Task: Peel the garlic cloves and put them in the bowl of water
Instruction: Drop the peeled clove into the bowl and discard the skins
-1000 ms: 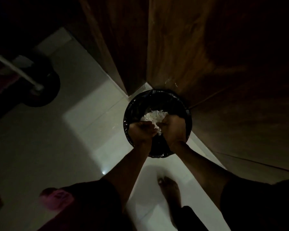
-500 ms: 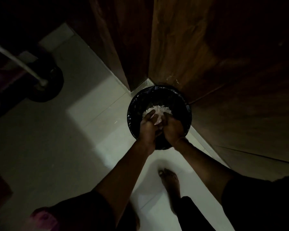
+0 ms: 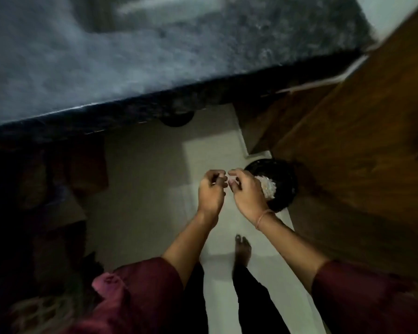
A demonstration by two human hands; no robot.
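Note:
A black bin [image 3: 284, 179] lined with a dark bag stands on the floor against the wooden cabinet. A heap of white garlic peels [image 3: 268, 188] lies inside it. My left hand [image 3: 211, 191] and my right hand [image 3: 245, 191] hover just left of the bin, above the floor, fingers loosely curled and fingertips nearly touching. Nothing clear shows in either hand; a pale scrap may cling to my right fingers. No garlic cloves or bowl of water are in view.
A dark speckled stone countertop [image 3: 155, 56] fills the top of the view, its edge overhanging the pale tiled floor [image 3: 150, 189]. Wooden cabinet doors [image 3: 360, 153] stand at right. My bare foot [image 3: 243, 249] is on the floor below my hands.
My hands dropped the peels into the bin, then lifted out and moved left of it. The view swung up, bringing the countertop into sight.

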